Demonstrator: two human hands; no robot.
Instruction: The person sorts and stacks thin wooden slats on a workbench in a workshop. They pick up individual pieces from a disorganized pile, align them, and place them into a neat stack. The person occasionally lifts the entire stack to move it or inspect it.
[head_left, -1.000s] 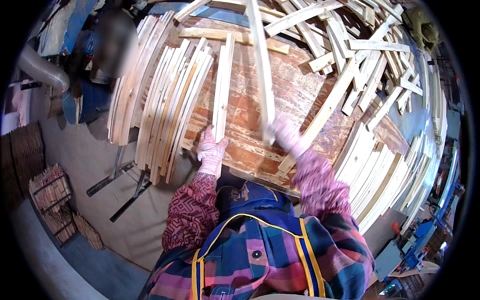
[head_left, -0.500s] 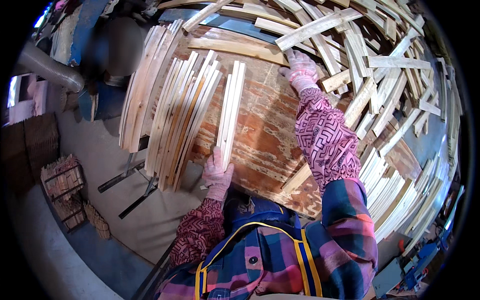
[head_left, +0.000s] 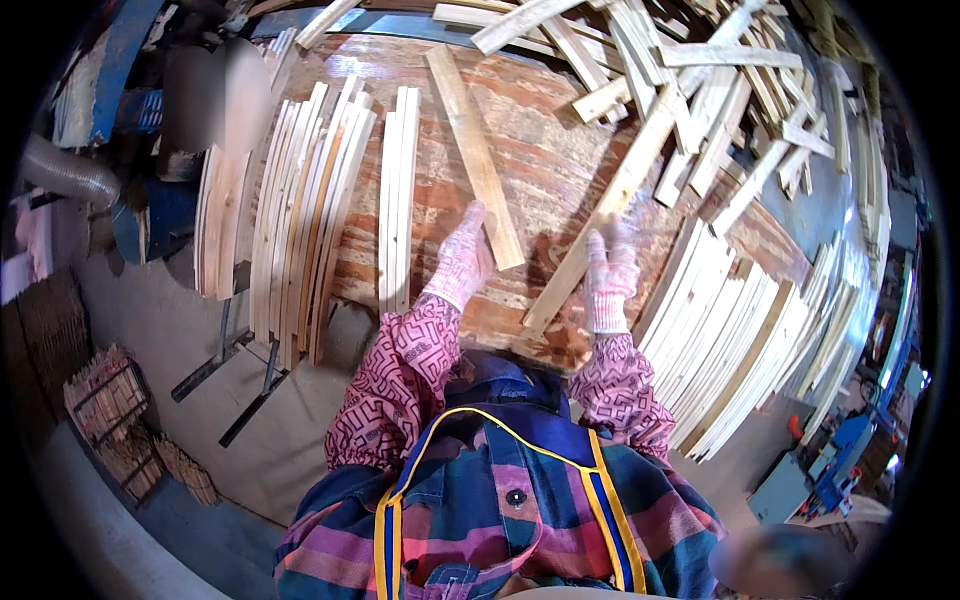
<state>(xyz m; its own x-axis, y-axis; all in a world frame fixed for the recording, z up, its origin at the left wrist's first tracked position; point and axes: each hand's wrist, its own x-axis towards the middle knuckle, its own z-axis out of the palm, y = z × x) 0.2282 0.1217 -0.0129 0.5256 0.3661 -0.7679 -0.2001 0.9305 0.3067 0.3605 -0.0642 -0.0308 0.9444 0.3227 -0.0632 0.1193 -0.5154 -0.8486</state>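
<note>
A pale flat wooden strip (head_left: 470,150) lies slanted, pointing away from me, on the worn plywood tabletop (head_left: 350,225). My left hand (head_left: 464,262), in a pinkish-white glove, rests by its near end with the fingers stretched out along its left edge. To the right, a longer strip (head_left: 608,205) slants from the loose pile toward me. Beside its right edge is my right hand (head_left: 612,275), gloved alike, fingers extended and slightly blurred. Neither hand is wrapped around a strip. A narrow group of upright-set strips (head_left: 398,195) stands left of my left hand.
Rows of strips (head_left: 310,215) line the table's left side, partly overhanging its edge. Another row (head_left: 735,340) sits at the right. A jumbled strip pile (head_left: 700,90) covers the far right. Bundled wood (head_left: 110,395) stands on the floor at left.
My left hand has left the narrow strip group and moved right. My right hand has come back from the far pile. The strip lying crosswise at the back now points lengthwise, closer to me.
</note>
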